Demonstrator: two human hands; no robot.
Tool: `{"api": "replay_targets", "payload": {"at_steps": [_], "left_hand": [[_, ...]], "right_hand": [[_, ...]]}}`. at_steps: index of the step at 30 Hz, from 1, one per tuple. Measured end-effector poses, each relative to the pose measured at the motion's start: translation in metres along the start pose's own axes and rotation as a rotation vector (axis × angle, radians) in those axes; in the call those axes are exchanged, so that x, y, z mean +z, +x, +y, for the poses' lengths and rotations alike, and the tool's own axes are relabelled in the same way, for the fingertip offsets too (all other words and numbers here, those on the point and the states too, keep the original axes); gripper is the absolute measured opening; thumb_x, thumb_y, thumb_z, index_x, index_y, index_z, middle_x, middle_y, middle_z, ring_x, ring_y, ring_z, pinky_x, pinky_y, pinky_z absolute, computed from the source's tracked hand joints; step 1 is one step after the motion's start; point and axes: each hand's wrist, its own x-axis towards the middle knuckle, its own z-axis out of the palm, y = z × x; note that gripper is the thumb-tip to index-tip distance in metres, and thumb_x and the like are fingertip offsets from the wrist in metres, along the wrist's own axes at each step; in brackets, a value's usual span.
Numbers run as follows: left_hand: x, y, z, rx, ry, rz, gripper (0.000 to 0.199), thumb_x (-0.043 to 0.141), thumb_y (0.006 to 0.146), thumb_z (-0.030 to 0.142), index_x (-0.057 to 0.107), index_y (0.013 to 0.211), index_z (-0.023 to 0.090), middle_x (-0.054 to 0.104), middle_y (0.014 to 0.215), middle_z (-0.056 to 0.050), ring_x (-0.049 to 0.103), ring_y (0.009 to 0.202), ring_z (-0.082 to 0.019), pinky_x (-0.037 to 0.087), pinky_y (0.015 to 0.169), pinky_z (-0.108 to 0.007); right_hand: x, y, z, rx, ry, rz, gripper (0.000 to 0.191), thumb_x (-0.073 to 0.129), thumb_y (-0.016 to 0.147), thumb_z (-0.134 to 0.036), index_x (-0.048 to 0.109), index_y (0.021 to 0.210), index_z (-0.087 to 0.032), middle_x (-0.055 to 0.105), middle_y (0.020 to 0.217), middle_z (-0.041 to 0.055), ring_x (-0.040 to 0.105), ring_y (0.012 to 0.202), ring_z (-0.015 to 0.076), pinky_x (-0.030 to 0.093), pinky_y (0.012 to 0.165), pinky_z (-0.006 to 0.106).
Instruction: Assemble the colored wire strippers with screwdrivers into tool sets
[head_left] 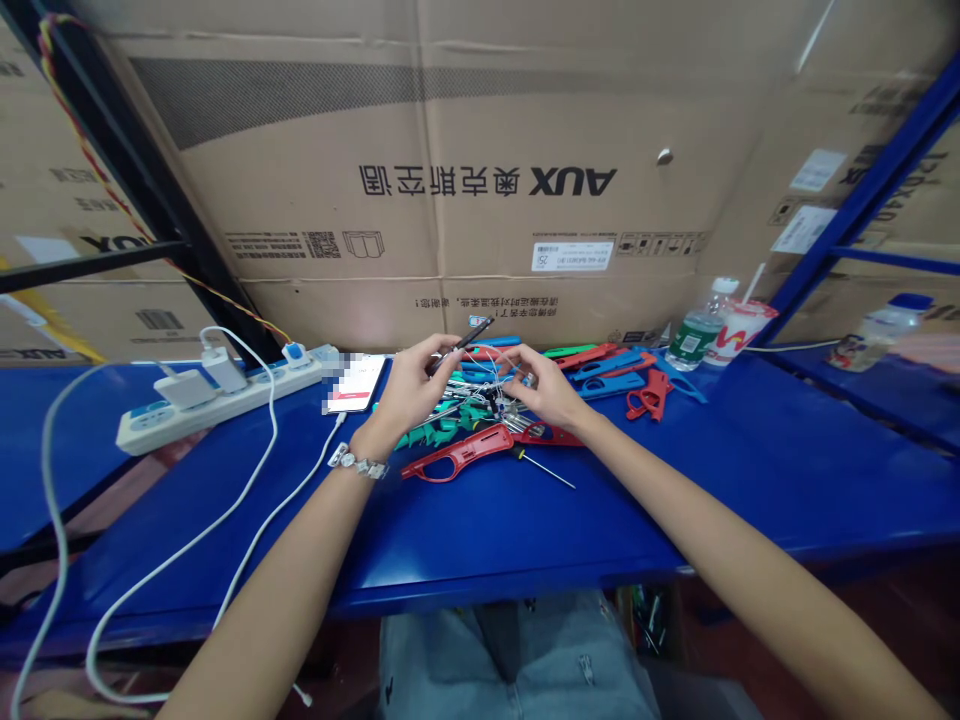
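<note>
Screwdriver (550, 472): 5 o'clock of pile (491, 400). Red shell (476, 446): 7 o'clock. Right hand (553, 388): fingertips bunched over pile; contents, cannot tell. Left hand (414, 392): pinching dark rod (477, 332), tip toward 1 o'clock. Bottle (694, 335): 2 o'clock. Step, seemingly: fine handwork; next calls for steady fingers.

The person wears a silver-toned metal bracelet (358, 462) on the wrist of the left hand (412, 385). It is made of angular links, some of them squarish or diamond-like, with one pale rectangular piece at its outer end; whether it is a watch is too small to tell. Above and below the bracelet, the left forearm (300, 580) is bare, as is the right forearm (720, 530), well to its right. Lower than the bracelet and rightward sit washed grey-blue trousers (517, 670), apparently denim, with a pale, frayed-looking mark and small dark spots.
</note>
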Motion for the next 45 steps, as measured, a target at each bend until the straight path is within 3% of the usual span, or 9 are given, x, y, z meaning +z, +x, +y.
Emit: {"api": "replay_targets", "payload": {"at_steps": [5, 9, 14, 26, 37, 42, 45], "left_hand": [[-0.006, -0.001, -0.001, 0.172, 0.202, -0.099, 0.018, 0.061, 0.098, 0.028, 0.072, 0.109, 0.019, 0.077, 0.095, -0.007, 0.069, 0.080, -0.019, 0.052, 0.070, -0.030], [-0.005, -0.001, 0.001, 0.220, 0.258, -0.139, 0.017, 0.062, 0.098, 0.027, 0.073, 0.110, 0.021, 0.078, 0.099, -0.006, 0.070, 0.078, -0.018, 0.051, 0.069, -0.029], [-0.003, -0.002, 0.002, 0.217, 0.291, -0.157, 0.018, 0.061, 0.099, 0.028, 0.075, 0.110, 0.023, 0.079, 0.100, -0.006, 0.070, 0.081, -0.018, 0.051, 0.070, -0.029], [-0.004, -0.002, -0.004, 0.215, 0.178, -0.168, 0.012, 0.068, 0.095, 0.025, 0.077, 0.104, 0.023, 0.079, 0.095, -0.005, 0.069, 0.084, -0.019, 0.055, 0.079, -0.033], [-0.002, -0.003, -0.007, 0.186, 0.204, -0.191, 0.012, 0.069, 0.096, 0.032, 0.075, 0.100, 0.023, 0.077, 0.094, -0.005, 0.068, 0.089, -0.022, 0.054, 0.086, -0.039], [-0.001, -0.003, -0.009, 0.238, 0.156, -0.230, 0.012, 0.065, 0.099, 0.029, 0.072, 0.107, 0.023, 0.073, 0.105, -0.007, 0.068, 0.094, -0.021, 0.052, 0.080, -0.034], [-0.002, -0.004, -0.006, 0.240, 0.189, -0.243, 0.012, 0.063, 0.099, 0.025, 0.070, 0.108, 0.022, 0.070, 0.108, -0.007, 0.067, 0.090, -0.019, 0.051, 0.076, -0.031]], "right_hand": [[0.003, 0.001, -0.005, -0.001, 0.156, 0.145, 0.024, 0.066, 0.082, -0.038, 0.058, 0.099, -0.022, 0.061, 0.086, 0.0007, 0.052, 0.068, 0.0149, 0.042, 0.066, 0.030], [0.004, 0.004, -0.011, 0.018, 0.129, 0.255, 0.034, 0.064, 0.086, -0.055, 0.059, 0.083, -0.022, 0.059, 0.074, 0.0002, 0.052, 0.067, 0.0156, 0.043, 0.065, 0.030], [0.001, 0.004, -0.013, 0.023, 0.065, 0.212, 0.048, 0.062, 0.086, -0.068, 0.062, 0.074, -0.022, 0.060, 0.069, 0.0003, 0.052, 0.065, 0.0158, 0.044, 0.065, 0.031], [-0.010, 0.001, -0.002, 0.026, 0.112, 0.099, 0.021, 0.075, 0.081, -0.042, 0.073, 0.082, -0.021, 0.072, 0.081, 0.0031, 0.061, 0.075, 0.0168, 0.050, 0.076, 0.035], [-0.007, -0.001, -0.003, 0.035, 0.067, 0.056, 0.022, 0.074, 0.081, -0.042, 0.070, 0.082, -0.021, 0.071, 0.079, 0.0017, 0.059, 0.072, 0.0166, 0.049, 0.073, 0.034], [-0.008, -0.002, -0.002, 0.037, 0.031, 0.028, 0.023, 0.073, 0.083, -0.044, 0.070, 0.082, -0.021, 0.069, 0.077, 0.0016, 0.057, 0.071, 0.0168, 0.048, 0.071, 0.034], [-0.008, -0.001, 0.000, 0.021, 0.042, 0.027, 0.024, 0.073, 0.082, -0.044, 0.068, 0.081, -0.020, 0.070, 0.087, 0.0041, 0.058, 0.073, 0.0169, 0.048, 0.072, 0.034]]}}
